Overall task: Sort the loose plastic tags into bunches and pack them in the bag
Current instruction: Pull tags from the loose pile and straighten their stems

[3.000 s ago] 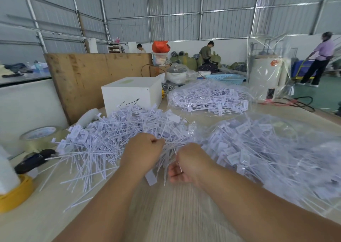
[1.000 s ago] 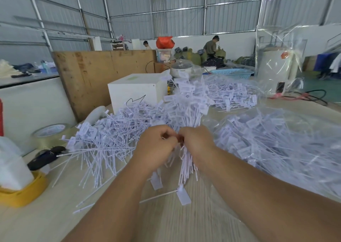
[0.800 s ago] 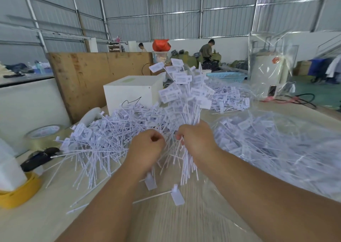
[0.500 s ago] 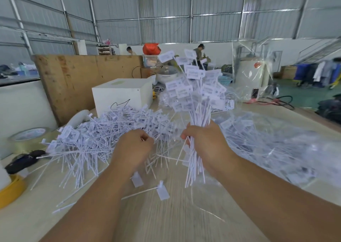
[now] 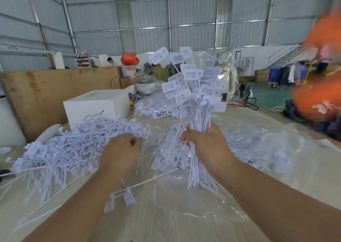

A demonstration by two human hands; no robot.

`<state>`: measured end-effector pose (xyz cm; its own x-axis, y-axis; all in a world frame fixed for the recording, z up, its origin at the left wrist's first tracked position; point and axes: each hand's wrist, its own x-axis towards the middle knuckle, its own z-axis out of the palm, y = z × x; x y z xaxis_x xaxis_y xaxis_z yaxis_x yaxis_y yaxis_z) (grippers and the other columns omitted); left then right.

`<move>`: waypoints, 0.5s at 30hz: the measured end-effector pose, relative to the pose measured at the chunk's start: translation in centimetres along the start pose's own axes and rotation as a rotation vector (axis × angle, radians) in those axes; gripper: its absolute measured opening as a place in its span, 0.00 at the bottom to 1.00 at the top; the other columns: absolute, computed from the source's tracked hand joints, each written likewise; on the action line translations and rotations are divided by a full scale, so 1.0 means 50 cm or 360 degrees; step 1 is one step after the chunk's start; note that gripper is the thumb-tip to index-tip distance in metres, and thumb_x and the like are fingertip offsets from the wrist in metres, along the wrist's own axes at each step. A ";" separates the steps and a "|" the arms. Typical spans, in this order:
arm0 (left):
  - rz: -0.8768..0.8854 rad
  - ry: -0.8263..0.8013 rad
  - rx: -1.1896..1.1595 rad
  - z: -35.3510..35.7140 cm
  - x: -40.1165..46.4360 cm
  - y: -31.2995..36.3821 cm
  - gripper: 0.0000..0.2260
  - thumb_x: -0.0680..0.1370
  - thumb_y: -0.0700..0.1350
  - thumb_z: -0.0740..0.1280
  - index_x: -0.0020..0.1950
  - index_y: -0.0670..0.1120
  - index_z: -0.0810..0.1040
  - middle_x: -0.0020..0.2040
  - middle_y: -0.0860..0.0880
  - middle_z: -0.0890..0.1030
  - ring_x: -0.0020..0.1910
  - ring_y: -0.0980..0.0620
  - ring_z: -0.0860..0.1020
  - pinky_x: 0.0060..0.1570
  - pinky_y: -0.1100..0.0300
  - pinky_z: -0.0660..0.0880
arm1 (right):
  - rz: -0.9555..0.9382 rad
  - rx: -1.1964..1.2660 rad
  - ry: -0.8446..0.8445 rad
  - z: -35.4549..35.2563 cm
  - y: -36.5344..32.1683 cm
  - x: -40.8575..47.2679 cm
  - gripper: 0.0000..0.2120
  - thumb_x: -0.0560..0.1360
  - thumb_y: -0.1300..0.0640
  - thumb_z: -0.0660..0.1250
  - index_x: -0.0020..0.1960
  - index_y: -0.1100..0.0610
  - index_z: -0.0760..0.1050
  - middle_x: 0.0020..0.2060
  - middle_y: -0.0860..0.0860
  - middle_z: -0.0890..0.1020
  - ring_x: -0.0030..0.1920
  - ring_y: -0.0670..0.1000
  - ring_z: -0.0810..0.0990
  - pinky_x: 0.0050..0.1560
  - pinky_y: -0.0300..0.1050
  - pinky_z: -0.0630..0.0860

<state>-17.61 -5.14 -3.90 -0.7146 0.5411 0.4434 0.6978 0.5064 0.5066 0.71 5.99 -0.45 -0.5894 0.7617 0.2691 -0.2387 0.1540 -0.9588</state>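
Item one: loose tag pile [image 5: 70,149], lying on the worktop [image 5: 166,223] at far left, white box [image 5: 96,107] behind it. Item two: left hand [image 5: 120,155], which I am seeing hovering at the pile's edge, fingers curled; whether they are pinching a tag I cannot tell. Item three: two stray tags [image 5: 127,197] lying below it. Item four: right hand [image 5: 206,146], fingers grasping an upright bunch of tags [image 5: 195,94]. Item five: clear bag [image 5: 258,149], lying filled at right.

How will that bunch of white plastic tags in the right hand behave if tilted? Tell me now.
The bunch of white plastic tags probably splays: its flag ends already fan apart above the right hand. The thin stems look springy and light. Smooth stems may slip out below the fingers.
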 end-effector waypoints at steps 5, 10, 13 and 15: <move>-0.0119 -0.0767 -0.1283 0.014 -0.028 0.188 0.04 0.76 0.50 0.70 0.44 0.51 0.81 0.46 0.52 0.86 0.42 0.57 0.83 0.43 0.61 0.78 | -0.0236 -0.0155 -0.0174 -0.022 0.030 0.000 0.13 0.72 0.74 0.64 0.38 0.57 0.77 0.27 0.43 0.78 0.28 0.40 0.76 0.32 0.32 0.71; 0.0086 -0.0739 -0.1573 0.043 -0.078 0.238 0.16 0.54 0.60 0.77 0.40 0.62 0.85 0.42 0.57 0.86 0.44 0.60 0.84 0.39 0.68 0.78 | -0.0498 -0.0333 -0.0184 -0.013 0.080 -0.007 0.08 0.78 0.62 0.62 0.56 0.63 0.71 0.38 0.53 0.81 0.39 0.45 0.83 0.38 0.37 0.78; -0.0023 -0.0532 -0.1541 0.058 -0.085 0.230 0.09 0.60 0.58 0.75 0.40 0.63 0.84 0.39 0.58 0.85 0.42 0.62 0.84 0.40 0.66 0.75 | -0.0618 -0.0491 -0.0290 -0.009 0.104 -0.015 0.06 0.73 0.64 0.60 0.49 0.62 0.67 0.40 0.58 0.79 0.41 0.54 0.81 0.41 0.49 0.77; -0.0118 -0.0358 -0.1475 0.061 -0.087 0.227 0.04 0.64 0.56 0.75 0.36 0.65 0.83 0.37 0.58 0.85 0.38 0.62 0.83 0.39 0.65 0.76 | -0.0653 -0.0602 -0.0310 -0.001 0.110 -0.018 0.09 0.70 0.66 0.61 0.45 0.54 0.65 0.37 0.43 0.78 0.36 0.39 0.78 0.34 0.38 0.74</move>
<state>-6.43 0.30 -2.33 -0.6616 0.6944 0.2832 0.2655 -0.1363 0.9544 -0.02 6.19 -5.97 -0.6464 0.4683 0.6024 -0.2065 0.6527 -0.7289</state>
